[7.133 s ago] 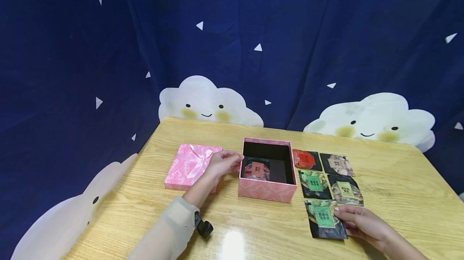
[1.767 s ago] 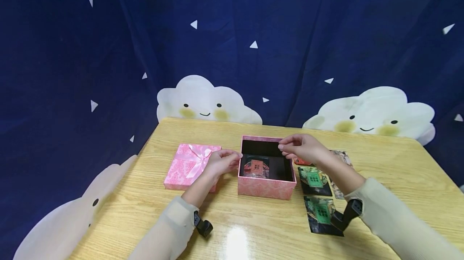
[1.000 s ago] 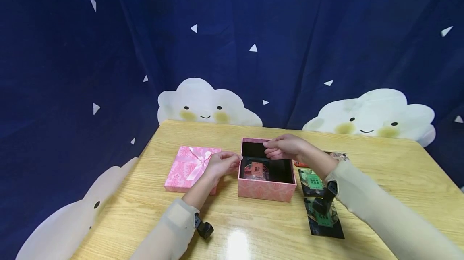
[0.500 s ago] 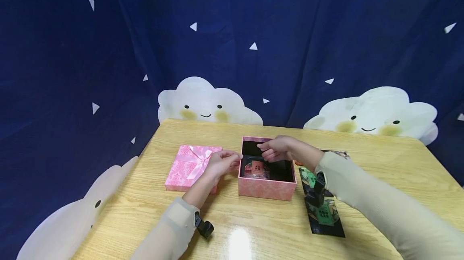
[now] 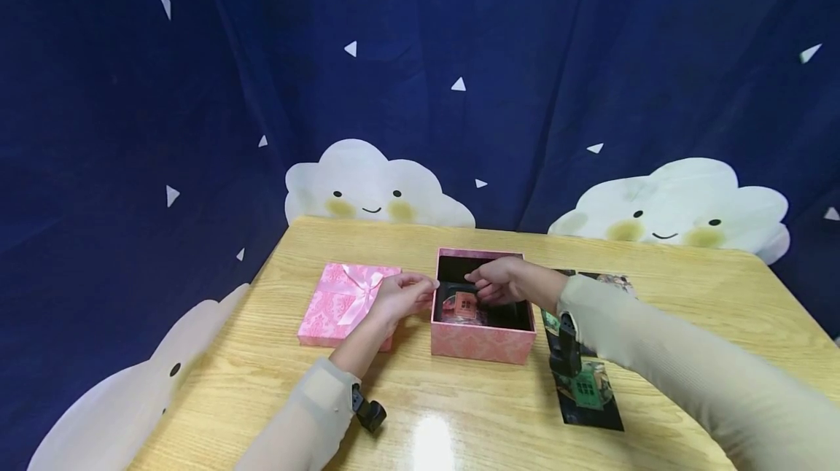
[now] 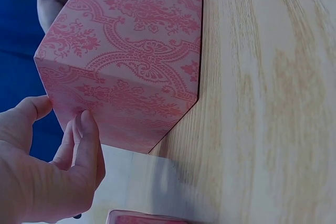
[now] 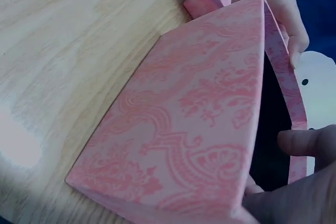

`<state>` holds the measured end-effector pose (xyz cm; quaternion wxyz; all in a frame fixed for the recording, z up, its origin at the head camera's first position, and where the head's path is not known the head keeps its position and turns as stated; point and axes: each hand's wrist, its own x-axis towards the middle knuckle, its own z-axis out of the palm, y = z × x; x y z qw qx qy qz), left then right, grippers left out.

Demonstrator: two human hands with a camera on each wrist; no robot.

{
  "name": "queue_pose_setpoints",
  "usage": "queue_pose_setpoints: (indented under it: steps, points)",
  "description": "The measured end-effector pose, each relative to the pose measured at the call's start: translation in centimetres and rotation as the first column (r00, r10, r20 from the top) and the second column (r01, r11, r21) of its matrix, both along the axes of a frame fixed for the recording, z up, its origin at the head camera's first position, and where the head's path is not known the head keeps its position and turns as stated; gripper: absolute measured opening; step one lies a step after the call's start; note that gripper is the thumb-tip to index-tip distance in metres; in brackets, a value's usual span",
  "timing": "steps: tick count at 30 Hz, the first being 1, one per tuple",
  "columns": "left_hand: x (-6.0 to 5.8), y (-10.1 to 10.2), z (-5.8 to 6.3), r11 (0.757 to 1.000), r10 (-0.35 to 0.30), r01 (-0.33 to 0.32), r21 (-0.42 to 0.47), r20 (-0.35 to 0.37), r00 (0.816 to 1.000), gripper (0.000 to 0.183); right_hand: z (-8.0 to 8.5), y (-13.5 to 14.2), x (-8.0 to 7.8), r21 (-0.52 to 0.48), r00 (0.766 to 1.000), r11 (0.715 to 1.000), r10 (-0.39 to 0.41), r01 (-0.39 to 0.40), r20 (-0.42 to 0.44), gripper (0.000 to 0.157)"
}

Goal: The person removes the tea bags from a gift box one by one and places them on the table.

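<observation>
The open pink patterned box (image 5: 483, 344) stands on the table; a dark packet with a red label (image 5: 464, 305) lies inside on the left. My left hand (image 5: 399, 296) holds the box's left wall near the rim; in the left wrist view its thumb is at the edge and its fingers lie against the outer side. Reaching over the right wall, my right hand (image 5: 502, 281) is down inside the box beside the packet. Its thumb stands apart from the bent fingers. In the right wrist view the box wall hides most of those fingers.
A pink lid with a ribbon bow (image 5: 348, 303) lies left of the box. To the right are several packets, including a green-labelled packet (image 5: 587, 394) in front and a dark packet (image 5: 617, 282) at the back, partly covered by my right arm. A patterned curtain (image 5: 394, 92) hangs behind.
My right hand has left the front green-labelled packet, which stays on the table, come over the box and gone down inside towards the red-labelled packet. My left hand keeps its place at the rim.
</observation>
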<state>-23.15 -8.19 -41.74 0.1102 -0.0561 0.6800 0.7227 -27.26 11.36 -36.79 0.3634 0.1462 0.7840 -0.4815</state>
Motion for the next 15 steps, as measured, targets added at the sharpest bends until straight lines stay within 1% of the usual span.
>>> queue_pose_setpoints:
  steps: [4,6,8,12,15]
  points:
    - [-0.02,-0.03,0.11,1.000,-0.002,0.002,-0.002,-0.007,1.000,0.022,-0.08,-0.10,0.01,0.029,0.999,0.999,-0.039,0.039,-0.005,0.051]
    - [-0.05,-0.02,0.05,1.000,-0.002,0.002,-0.002,-0.009,1.000,0.022,0.42,-0.27,0.35,0.050,0.999,0.997,-0.054,0.054,-0.001,0.058]
    - [-0.05,0.00,-0.01,1.000,-0.003,0.003,-0.004,-0.008,1.000,0.022,0.25,-0.21,0.28,0.054,0.998,0.996,-0.070,0.069,0.007,0.054]
    - [-0.03,-0.02,-0.12,1.000,-0.004,0.004,-0.003,-0.004,1.000,0.023,-0.33,-0.02,0.28,0.028,0.998,0.998,-0.051,0.050,0.033,0.044]
    - [0.01,-0.07,-0.07,1.000,-0.004,0.004,-0.009,-0.003,1.000,0.023,-0.55,-0.01,0.38,0.003,0.998,0.999,-0.054,0.054,0.034,0.046]
